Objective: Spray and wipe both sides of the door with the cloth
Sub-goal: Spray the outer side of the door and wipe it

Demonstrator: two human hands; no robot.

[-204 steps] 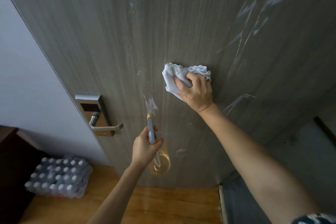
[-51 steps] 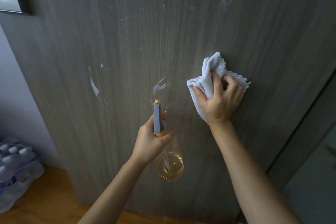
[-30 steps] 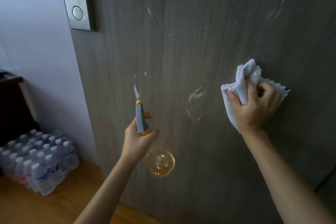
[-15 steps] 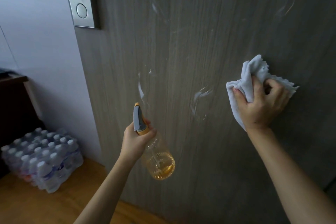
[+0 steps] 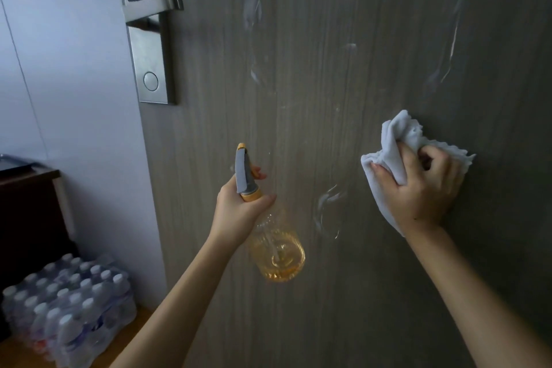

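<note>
Against the grey wood-grain door [image 5: 343, 293], a bunched white cloth [image 5: 388, 155] is pressed flat by the right hand [image 5: 424, 188], whose fingers are curled round its folds. Level with it and well to its left, a spray bottle [image 5: 268, 236] is gripped at the neck by the left hand [image 5: 239, 212], fingers wrapped below the orange collar and one fingertip seen past the grey trigger head; the nozzle is pointed up towards the door face. Amber liquid is seen in the lower part of the clear bottle.

Spraying of this face is judged to be well under way: wet streaks are visible between the two hands [image 5: 327, 206], higher up beside the metal lock plate [image 5: 150, 48], and at the upper right [image 5: 454, 24]. None of these has been wiped off yet, so the wiping of this side is taken as only partly done. Whether the other side of the door has been treated cannot be told, since only one face is shown. At the least, the visible streaks must be cleared with the cloth.

Off to the lower left, a shrink-wrapped pack of water bottles [image 5: 68, 308] is set on the wooden floor beside a dark cabinet [image 5: 27, 218].
</note>
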